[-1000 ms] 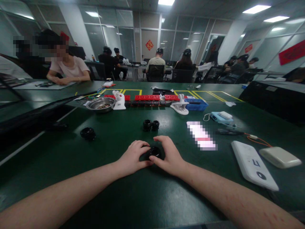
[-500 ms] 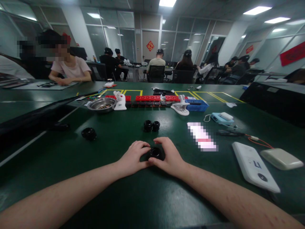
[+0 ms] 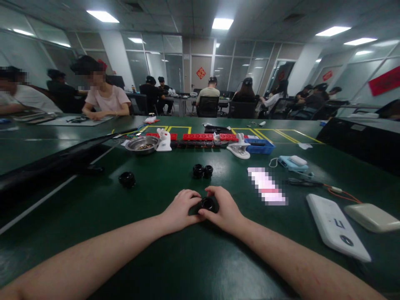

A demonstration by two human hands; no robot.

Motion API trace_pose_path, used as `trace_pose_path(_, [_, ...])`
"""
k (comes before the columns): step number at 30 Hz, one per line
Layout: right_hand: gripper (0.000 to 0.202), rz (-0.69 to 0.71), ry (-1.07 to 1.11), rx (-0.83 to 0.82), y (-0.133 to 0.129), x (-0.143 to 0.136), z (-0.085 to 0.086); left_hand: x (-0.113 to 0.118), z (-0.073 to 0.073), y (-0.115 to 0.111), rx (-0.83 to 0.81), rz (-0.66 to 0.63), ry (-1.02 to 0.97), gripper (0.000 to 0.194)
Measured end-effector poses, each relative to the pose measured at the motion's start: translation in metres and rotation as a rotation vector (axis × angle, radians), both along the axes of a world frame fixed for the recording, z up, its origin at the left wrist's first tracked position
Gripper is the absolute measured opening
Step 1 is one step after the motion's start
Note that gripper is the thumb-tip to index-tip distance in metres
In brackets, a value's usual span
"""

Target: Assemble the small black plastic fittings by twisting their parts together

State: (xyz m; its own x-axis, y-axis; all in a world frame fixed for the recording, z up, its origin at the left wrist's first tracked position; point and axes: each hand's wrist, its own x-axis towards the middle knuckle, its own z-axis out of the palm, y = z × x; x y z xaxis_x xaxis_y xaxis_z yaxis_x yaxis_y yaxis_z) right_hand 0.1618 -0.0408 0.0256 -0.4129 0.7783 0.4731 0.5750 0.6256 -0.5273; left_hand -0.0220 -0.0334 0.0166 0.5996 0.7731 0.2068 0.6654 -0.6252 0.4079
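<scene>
Between my hands, low on the green table, is a black ring-shaped fitting (image 3: 207,203) with an open hole facing up. My right hand (image 3: 225,208) curls around its right side, thumb in front and fingers behind. My left hand (image 3: 181,209) is bent round the left side, its fingertips and thumb reaching the fitting. Just beyond my hands stand two similar black fittings, a larger one (image 3: 198,171) and a smaller one (image 3: 208,171), side by side. Another black fitting (image 3: 127,179) lies off to the left.
Farther back are a metal bowl (image 3: 142,145) with small parts, white stands (image 3: 164,141), red blocks (image 3: 198,137) and a blue tray (image 3: 261,147). On the right lie a blurred-out phone (image 3: 267,186), a white power bank (image 3: 337,227) and cables. People sit across the table.
My view has tilted up and turned slightly left, so the table things appear lower and shifted right. Both hands stay around the same black fitting.
</scene>
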Motion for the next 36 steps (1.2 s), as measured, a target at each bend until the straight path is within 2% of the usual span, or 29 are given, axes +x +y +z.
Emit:
trace_pose_path(2, [0.041, 0.074, 0.002, 0.011, -0.0008, 0.0005, -0.0003, 0.0003, -0.0003, -0.0003, 0.008, -0.002, -0.008, 0.038])
trace_pose_path(6, [0.052, 0.213, 0.002, 0.058, -0.0034, 0.0013, 0.0013, 0.0001, -0.0018, 0.0002, 0.017, -0.015, -0.005, 0.036])
trace_pose_path(13, [0.046, -0.028, -0.007, 0.054, -0.0005, -0.0004, 0.0004, 0.0004, 0.0006, -0.0014, 0.005, 0.007, -0.009, 0.036])
trace_pose_path(16, [0.039, 0.035, -0.011, 0.036, -0.0008, 0.0002, -0.0001, 0.0002, 0.002, -0.0023, 0.001, 0.004, -0.021, 0.036])
trace_pose_path(20, [0.05, 0.215, 0.009, 0.063, -0.0034, 0.0015, 0.0022, -0.0001, 0.0034, -0.0021, -0.007, -0.01, -0.023, 0.039])
trace_pose_path(22, [0.051, 0.177, 0.015, 0.078, -0.0036, 0.0017, 0.0032, 0.0002, 0.0041, -0.0019, -0.013, -0.003, -0.016, 0.038])
trace_pose_path(27, [0.044, -0.016, -0.009, 0.046, -0.0004, 0.0013, 0.0012, 0.0009, 0.0035, -0.0015, -0.009, 0.001, -0.011, 0.036])
trace_pose_path(30, [0.04, 0.048, -0.007, 0.028, -0.0005, 0.0018, 0.0001, 0.0003, 0.0013, -0.0006, 0.01, 0.0, -0.016, 0.036])
trace_pose_path(33, [0.051, 0.184, 0.01, 0.058, -0.0031, 0.0027, 0.0021, -0.0006, -0.0005, 0.0001, 0.021, -0.011, -0.017, 0.038])
trace_pose_path(36, [0.052, 0.173, -0.004, 0.077, -0.0047, 0.0026, 0.0047, -0.001, -0.0009, 0.0002, 0.024, -0.013, -0.017, 0.038])
